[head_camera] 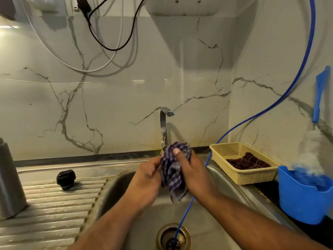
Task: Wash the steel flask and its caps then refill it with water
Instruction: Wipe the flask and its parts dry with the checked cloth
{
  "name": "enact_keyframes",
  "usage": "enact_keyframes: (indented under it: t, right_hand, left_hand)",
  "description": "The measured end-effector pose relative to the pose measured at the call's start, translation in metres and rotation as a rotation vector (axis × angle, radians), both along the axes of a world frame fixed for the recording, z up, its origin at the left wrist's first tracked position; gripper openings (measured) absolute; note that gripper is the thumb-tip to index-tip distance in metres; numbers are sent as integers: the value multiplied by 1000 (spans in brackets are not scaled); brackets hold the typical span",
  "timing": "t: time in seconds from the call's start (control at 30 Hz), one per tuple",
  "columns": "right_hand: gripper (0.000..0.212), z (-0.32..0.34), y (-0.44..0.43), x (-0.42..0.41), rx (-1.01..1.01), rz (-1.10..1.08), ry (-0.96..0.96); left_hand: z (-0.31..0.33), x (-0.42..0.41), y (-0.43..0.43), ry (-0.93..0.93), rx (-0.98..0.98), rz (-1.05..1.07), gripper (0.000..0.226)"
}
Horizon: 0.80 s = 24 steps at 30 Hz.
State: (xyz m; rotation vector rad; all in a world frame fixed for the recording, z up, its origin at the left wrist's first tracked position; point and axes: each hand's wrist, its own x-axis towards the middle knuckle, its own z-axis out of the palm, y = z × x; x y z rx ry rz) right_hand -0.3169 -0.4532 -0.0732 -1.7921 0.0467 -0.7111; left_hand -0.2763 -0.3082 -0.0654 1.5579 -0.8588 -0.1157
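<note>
Over the steel sink [221, 179], both hands hold a checked purple cloth [173, 170]. My left hand [146, 179] grips its left side. My right hand [191, 168] wraps round it from the right, thumb pressed on top. Whatever the cloth may cover is hidden. The steel flask [9, 181] stands upright at the far left on the ribbed drainboard [54, 204]. A black cap [66, 178] sits on the drainboard to the right of the flask, apart from it.
A steel tap [164, 123] rises behind the hands. A thin blue hose [183, 213] runs down into the drain [173, 237]. To the right sit a yellow basket [252, 177] with a dark cloth and a blue holder [302, 197] with a brush [319, 94].
</note>
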Motion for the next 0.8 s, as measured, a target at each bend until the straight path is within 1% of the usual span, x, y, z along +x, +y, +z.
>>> enact_keyframes:
  t: [0.07, 0.1, 0.13, 0.17, 0.2, 0.27, 0.37, 0.43, 0.5, 0.53, 0.57, 0.63, 0.67, 0.7, 0.73, 0.77, 0.8]
  right_hand:
    - [40, -2, -4, 8, 361, 154, 162]
    - [48, -2, -6, 9, 504, 209, 219]
    - [52, 0, -8, 8, 615, 246, 247]
    - [52, -1, -10, 8, 673, 260, 269]
    - [51, -3, -11, 10, 703, 246, 284]
    - [50, -7, -11, 14, 656, 198, 239]
    - [44, -3, -6, 14, 454, 150, 80]
    - [44, 3, -4, 5, 219, 168, 54]
    - [33, 9, -4, -6, -50, 222, 32]
    - [30, 11, -5, -10, -161, 252, 31]
    - [38, 10, -9, -10, -268, 268, 9]
    - [69, 7, -17, -6, -477, 264, -93]
    - [79, 6, -19, -5, -577, 240, -142]
    - [82, 6, -22, -3, -693, 187, -183]
    - [81, 5, -25, 0, -822, 116, -228]
    - [78, 4, -27, 1, -946, 42, -267]
    - [74, 2, -28, 3, -1018, -12, -285]
  left_hand:
    - [-2, 3, 0, -255, 121, 84, 22]
    - [-4, 5, 0, -300, 142, 79, 20]
    - [-5, 6, 1, -296, 143, 64, 22]
    - [-7, 8, 3, -263, 129, 55, 26]
    - [-8, 9, 3, -220, 103, 48, 30]
    - [-9, 10, 5, -71, 11, 30, 33]
    - [-5, 7, 2, 261, -199, -48, 29]
    - [-2, 4, 1, 463, -307, -75, 28]
    - [0, 2, 3, 585, -358, -76, 33]
    - [2, 2, 5, 618, -367, -71, 33]
    - [4, 3, 6, 641, -372, -70, 31]
    - [6, 5, 8, 687, -381, -67, 31]
    - [8, 5, 8, 701, -372, -65, 30]
    - [8, 5, 7, 703, -351, -64, 31]
    - [8, 4, 6, 700, -327, -63, 33]
    - [6, 3, 5, 693, -306, -57, 34]
    - [5, 3, 5, 681, -291, -43, 33]
